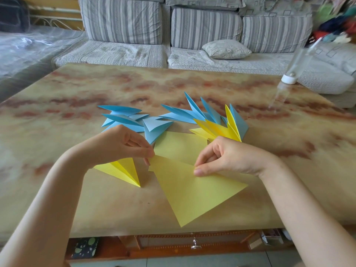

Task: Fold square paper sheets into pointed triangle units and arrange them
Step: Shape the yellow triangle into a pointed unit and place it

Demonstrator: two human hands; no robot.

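A striped grey sofa [123, 22] runs along the far side of the room, and in front of it stands a low table [77, 89] with a marbled tan and reddish top. Nearest the person on that top lies the yellow sheet [194, 193], which shows as a triangle with one corner pointing toward the person. Both hands hold it along its far edge. The left hand [123, 143] pinches the left corner between thumb and forefinger, with the other fingers curled. The right hand [225, 157] pinches the same edge further along, about midway. Just behind the sheet, partly under it, a second yellow sheet [181, 145] lies flat. Beyond that, blue folded units [123, 118] lie in overlapping clusters across the middle of the table, their points fanning outward. Yellow folded units [217, 130] overlap the blue ones at the right end. A single yellow unit [125, 170] lies under the left wrist. A pale cushion [226, 49] sits on the sofa seat. A blurred clear bottle [294, 64] stands at the table's far right edge.
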